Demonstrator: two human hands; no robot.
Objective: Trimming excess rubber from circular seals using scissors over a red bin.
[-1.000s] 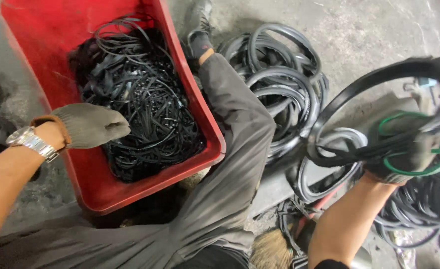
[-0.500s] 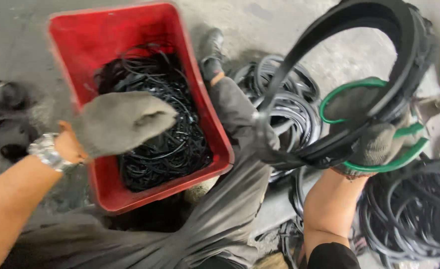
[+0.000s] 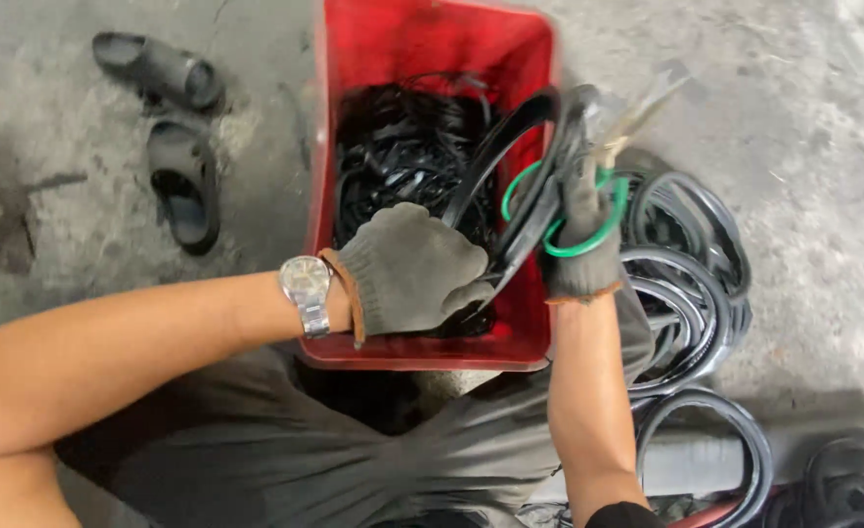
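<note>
Black rubber ring (image 3: pixel 510 147), the large gasket-like loop you hold, rises over the right part of the red plastic crate (image 3: pixel 422 39) on the concrete floor (image 3: pixel 803 117), and is held at its lower arc by both gloved hands. The crate sits between your knees, its floor heaped with a tangle of thin black rubber strips (image 3: pixel 402 166). To the crate's right, a pile of black rubber rings (image 3: pixel 686 284) lies on the floor, touching and overlapping one another. A pair of dark sandals (image 3: pixel 173 127) rests on the floor well to the left of the crate. Your left hand (image 3: pixel 412 269), in a grey knit glove, is curled with thumb and fingers pinching the ring's lower edge just above the crate's near wall. Your right hand (image 3: pixel 578 235), gloved alike, is closed around the ring just beside the left, and also grips a green ring (image 3: pixel 574 249), thinner and smaller, that loops about the glove. A silver wristwatch (image 3: pixel 305 288) sits on your left wrist.
</note>
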